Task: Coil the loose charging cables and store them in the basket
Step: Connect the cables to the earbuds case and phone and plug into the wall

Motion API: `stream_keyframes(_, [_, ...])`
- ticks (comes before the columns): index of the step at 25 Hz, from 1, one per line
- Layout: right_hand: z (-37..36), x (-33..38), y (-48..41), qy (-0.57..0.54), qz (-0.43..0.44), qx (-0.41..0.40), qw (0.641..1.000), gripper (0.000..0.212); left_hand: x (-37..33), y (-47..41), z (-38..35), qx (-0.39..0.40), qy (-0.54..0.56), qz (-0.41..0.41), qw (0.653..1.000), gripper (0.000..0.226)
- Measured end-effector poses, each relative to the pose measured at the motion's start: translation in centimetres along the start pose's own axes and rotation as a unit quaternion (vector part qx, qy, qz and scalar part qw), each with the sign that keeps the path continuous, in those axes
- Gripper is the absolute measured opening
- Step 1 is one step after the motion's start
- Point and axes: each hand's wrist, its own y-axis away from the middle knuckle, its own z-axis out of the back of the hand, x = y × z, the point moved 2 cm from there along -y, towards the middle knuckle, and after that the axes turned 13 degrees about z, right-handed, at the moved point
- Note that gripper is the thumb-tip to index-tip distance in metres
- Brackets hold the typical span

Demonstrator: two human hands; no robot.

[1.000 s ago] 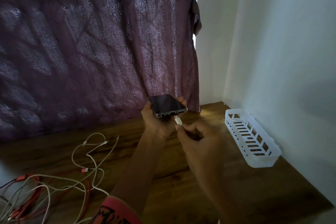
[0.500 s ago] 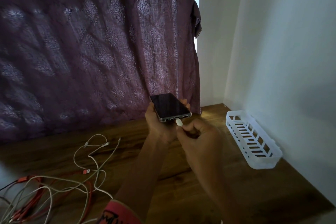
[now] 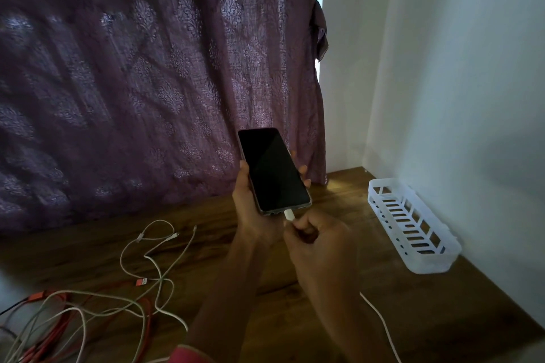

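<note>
Pinches white plug (image 3: 289, 214) with curled right hand (image 3: 321, 242) at phone's (image 3: 272, 169) bottom edge; grips phone in left hand (image 3: 250, 203), screen up. Across wooden table (image 3: 324, 318): loose cables (image 3: 147, 268) tangled at eight o'clock, white basket (image 3: 413, 224) at three o'clock beside wall (image 3: 472, 68); purple curtain (image 3: 147, 82) at twelve.

Purple curtain (image 3: 141, 82) with pale floral motifs; black phone (image 3: 272, 171); white basket (image 3: 413, 221); white and red cables (image 3: 141, 289); brown wood-grain counter (image 3: 339, 318).

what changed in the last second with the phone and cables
The left hand tipped the phone up, screen toward the camera. The right hand kept pinching the white plug at its port. The loose cables and the basket stayed put.
</note>
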Motion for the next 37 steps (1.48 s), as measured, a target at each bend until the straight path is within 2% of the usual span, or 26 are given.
stream_keyframes(4, [-0.8, -0.9, 0.7, 0.017, 0.024, -0.030, 0.999, 0.015, 0.4, 0.1, 0.1, 0.017, -0.002, -0.007, 1.000, 0.081])
stream_keyframes(8, [-1.1, -2.0, 0.8, 0.006, 0.027, -0.023, 0.999, 0.010, 0.5, -0.3, 1.8, -0.034, 0.004, -0.004, 0.999, 0.077])
stream_keyframes(9, [-1.0, -2.4, 0.7, -0.024, 0.005, -0.028, 0.999, 0.011, 0.6, -0.4, 2.3, -0.042, 0.010, -0.001, 0.999, 0.075])
stream_keyframes(12, [-0.8, -4.4, -0.2, -0.143, -0.142, -0.037, 0.979, 0.012, 1.1, -0.7, 3.7, -0.076, 0.026, 0.006, 0.997, 0.070])
stream_keyframes(15, [-1.8, -7.7, -0.6, -0.173, -0.240, 0.025, 0.955, 0.014, 1.9, -0.8, 5.4, -0.124, 0.000, 0.005, 0.992, 0.067])
stream_keyframes(19, [-3.2, -10.2, -0.8, -0.334, -0.375, 0.068, 0.862, 0.024, 2.1, -0.8, 8.0, -0.213, -0.084, 0.027, 0.973, 0.054])
stream_keyframes(20, [-3.3, -10.8, -0.8, -0.337, -0.384, 0.070, 0.856, 0.024, 2.1, -0.8, 8.9, -0.243, -0.118, 0.043, 0.962, 0.049])
stream_keyframes(22, [-4.0, -12.8, -0.3, -0.294, -0.391, 0.072, 0.869, 0.022, 2.3, -0.9, 11.1, -0.287, -0.176, 0.100, 0.936, 0.043])
stream_keyframes(24, [-5.2, -15.3, 0.9, -0.221, -0.397, 0.091, 0.886, 0.022, 2.8, -1.4, 13.6, -0.333, -0.209, 0.158, 0.906, 0.042])
stream_keyframes(26, [-6.5, -17.0, 2.2, -0.183, -0.422, 0.107, 0.881, 0.023, 3.5, -1.7, 16.0, -0.369, -0.221, 0.188, 0.883, 0.040])
stream_keyframes(28, [-7.7, -18.4, 3.1, -0.180, -0.449, 0.111, 0.868, 0.023, 4.0, -1.8, 17.4, -0.391, -0.245, 0.199, 0.865, 0.034])
stream_keyframes(30, [-8.7, -19.5, 3.5, -0.146, -0.457, 0.121, 0.869, 0.024, 4.4, -1.8, 18.6, -0.395, -0.338, 0.205, 0.830, 0.032])
stream_keyframes(33, [-9.4, -20.8, 3.9, -0.055, -0.427, 0.173, 0.886, 0.026, 4.7, -1.9, 19.9, -0.381, -0.456, 0.202, 0.778, 0.034])
stream_keyframes(35, [-9.6, -21.3, 4.0, -0.007, -0.400, 0.215, 0.891, 0.028, 5.1, -2.1, 21.0, -0.386, -0.494, 0.203, 0.752, 0.035])
stream_keyframes(37, [-9.6, -21.5, 3.7, 0.025, -0.381, 0.241, 0.892, 0.029, 5.4, -2.3, 21.5, -0.408, -0.539, 0.198, 0.710, 0.036])
